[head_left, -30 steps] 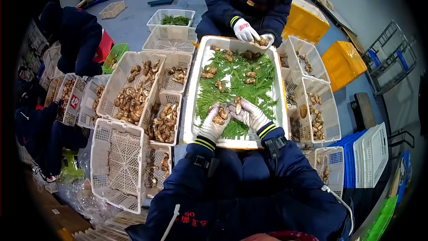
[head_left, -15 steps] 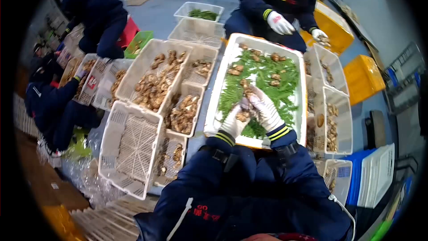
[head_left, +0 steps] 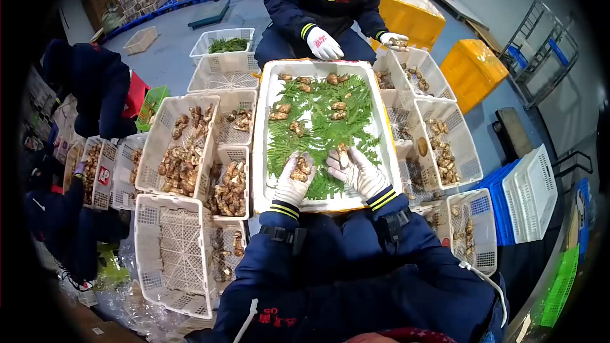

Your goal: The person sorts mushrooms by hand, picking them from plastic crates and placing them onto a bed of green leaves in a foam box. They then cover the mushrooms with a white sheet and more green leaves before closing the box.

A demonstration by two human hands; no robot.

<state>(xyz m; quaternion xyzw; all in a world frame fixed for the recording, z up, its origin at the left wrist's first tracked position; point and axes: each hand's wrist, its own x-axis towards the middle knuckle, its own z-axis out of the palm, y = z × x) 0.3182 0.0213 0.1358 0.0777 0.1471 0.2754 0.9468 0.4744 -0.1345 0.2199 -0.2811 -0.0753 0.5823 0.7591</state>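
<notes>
My left hand, in a white glove, is closed around brown mushrooms at the near left of a white foam box. A single mushroom with a pale stem stands upright in the fingers of my right hand, also gloved, a short way to the right. Both hands are over green fern leaves that line the box. Several mushrooms lie on the ferns farther back, among them a small pair and a lone one.
Plastic crates of mushrooms flank the box, one large crate at left and another at right. Opposite me a person in white gloves holds a mushroom. Other people work at far left. Yellow boxes stand at right.
My hands have moved apart; before, they were together over the box with mushrooms between them. Now each holds its own. The view has turned, and the co-worker's hand is at the box's far edge.
</notes>
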